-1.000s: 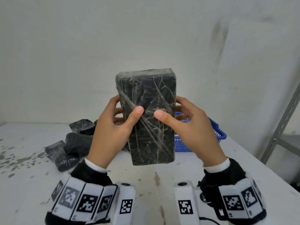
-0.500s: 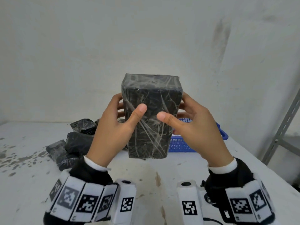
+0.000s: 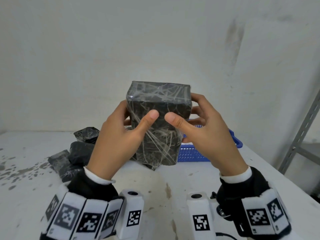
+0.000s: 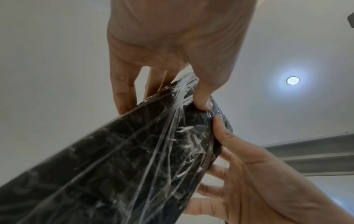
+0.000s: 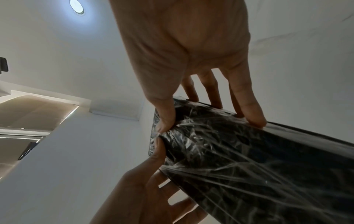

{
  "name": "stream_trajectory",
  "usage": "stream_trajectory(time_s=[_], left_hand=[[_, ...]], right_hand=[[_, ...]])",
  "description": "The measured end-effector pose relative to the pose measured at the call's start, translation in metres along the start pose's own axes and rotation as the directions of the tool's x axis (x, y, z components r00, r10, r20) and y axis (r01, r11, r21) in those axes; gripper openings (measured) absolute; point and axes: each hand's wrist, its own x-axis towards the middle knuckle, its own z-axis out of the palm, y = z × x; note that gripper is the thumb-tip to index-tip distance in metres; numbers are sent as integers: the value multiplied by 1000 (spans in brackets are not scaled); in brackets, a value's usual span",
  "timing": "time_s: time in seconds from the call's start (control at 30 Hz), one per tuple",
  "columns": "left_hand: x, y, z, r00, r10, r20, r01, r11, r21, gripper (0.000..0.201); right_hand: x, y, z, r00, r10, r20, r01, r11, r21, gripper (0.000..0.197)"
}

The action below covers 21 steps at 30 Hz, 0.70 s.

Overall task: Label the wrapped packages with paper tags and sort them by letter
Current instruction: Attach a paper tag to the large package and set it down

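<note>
White stained tabletop [image 3: 155, 187] is lying nearest. Above it, left hand [image 3: 117, 144] and right hand [image 3: 207, 141] are both gripping one wrapped package [image 3: 155, 129], thumbs pressing its front, fingers curling behind (held upright, clear of the surface). No tag showing; inspection step, likely. Next: fetching a paper tag. Behind are lying other packages [image 3: 78, 149] and a blue basket [image 3: 192, 154].

left hand [image 3: 117, 141] fingers: behind held package [image 3: 156, 129] | right hand [image 3: 207, 135] fingers: partly behind it | blue basket [image 3: 192, 153]: mostly covered by package and right hand, contents unseen | package's lower end: cut off at bottom of both wrist frames | shelf frame [image 3: 301, 132]: cut by right edge
</note>
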Motion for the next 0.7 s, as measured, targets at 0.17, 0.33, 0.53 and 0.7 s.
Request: stream_trajectory(time_s=[0.17,0.33,0.53,0.7], left_hand=[[-1,6,-4,995,-77,70,89,981,-174,44],[3,9,-5,974,-203,99,226,906,-358,26],[-3,4,2,979,-197,59,203,882,-425,24],[-4,-1,4,983,-175,60,184,895,-407,39]], right_hand=[[-1,3,-1,998,-59,9,60,998,-15,73],[2,-1,-2,994,-84,72,93,987,-130,66],[1,-3,-1,992,-7,128,-3,997,72,44],[2,-1,-3,984,33,175,-56,990,129,44]])
